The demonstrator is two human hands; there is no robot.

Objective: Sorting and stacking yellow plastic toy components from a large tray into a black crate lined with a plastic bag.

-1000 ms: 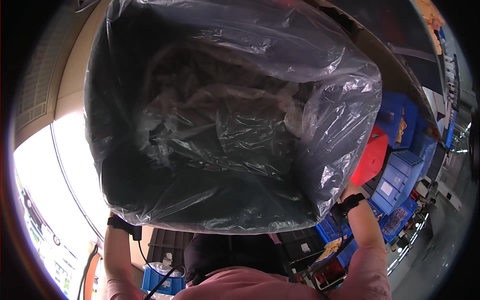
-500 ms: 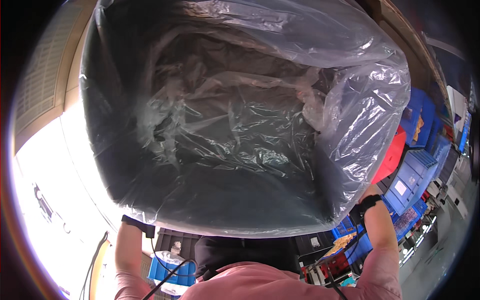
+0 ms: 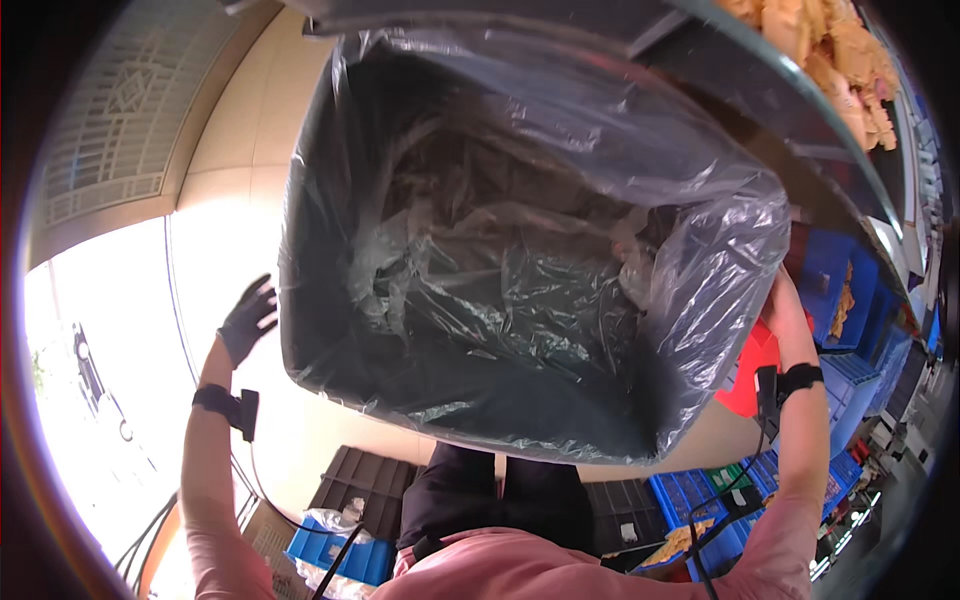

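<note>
A large dark bin lined with a clear plastic bag (image 3: 520,400) fills the middle of the view, its mouth facing me. Only the crumpled liner shows inside. To the left of its wall, my left hand (image 3: 248,322) wears a dark glove and is open, fingers apart, apart from the bin. My right hand (image 3: 783,300) is at the bin's right side, against the bag-covered edge. Its fingers are hidden behind that edge, so I cannot tell how they are bent. Each wrist carries a black strap with a small device and a cable.
A red container (image 3: 752,372) sits below my right hand. Blue crates (image 3: 840,270) stand at the right, and tan pieces (image 3: 835,70) lie at the far right. Near my legs are a dark crate (image 3: 362,490) and a blue box (image 3: 335,548).
The bin looks smaller and farther off, and its left side has shifted right. My left hand, hidden behind it earlier, is now off to its left with fingers spread. My right hand now shows partly.
</note>
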